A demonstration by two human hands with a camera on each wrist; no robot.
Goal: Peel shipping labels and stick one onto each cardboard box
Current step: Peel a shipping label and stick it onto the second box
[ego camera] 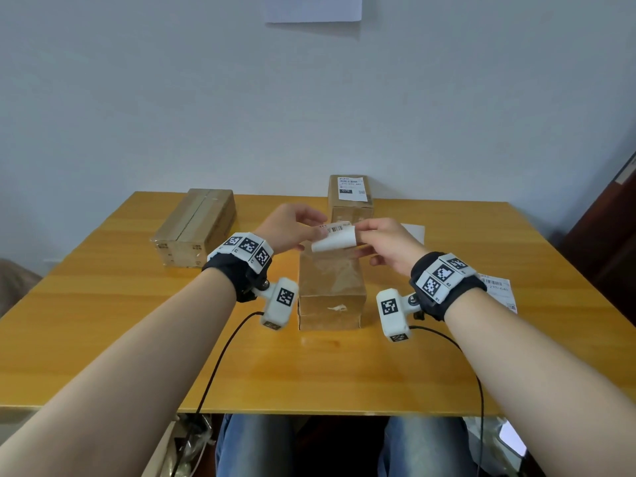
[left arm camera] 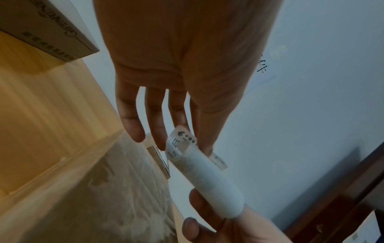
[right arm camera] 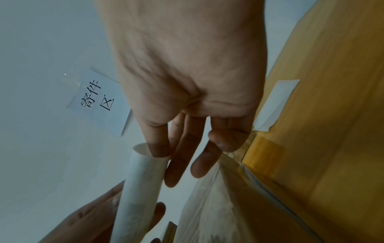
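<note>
Both hands hold one curled white shipping label point(ego camera: 334, 236) in the air above the near cardboard box point(ego camera: 330, 290), whose top carries no label. My left hand point(ego camera: 292, 227) pinches the label's left end point(left arm camera: 182, 141) between thumb and fingers. My right hand point(ego camera: 382, 239) pinches its right end point(right arm camera: 149, 157). The sheet rolls into a loose tube point(left arm camera: 209, 182) with a barcode on its upper face. A far box point(ego camera: 350, 197) against the wall bears a stuck label point(ego camera: 351, 189). A bigger taped box point(ego camera: 196, 227) stands at the back left with no label in view.
The wooden table point(ego camera: 137, 339) runs to a white wall. Another printed label point(ego camera: 497, 290) lies at the right behind my right wrist. A white sheet point(ego camera: 413, 232) lies behind my right hand. A paper sign point(right arm camera: 97, 100) hangs on the wall. Dark wooden furniture point(ego camera: 605, 242) stands at the right.
</note>
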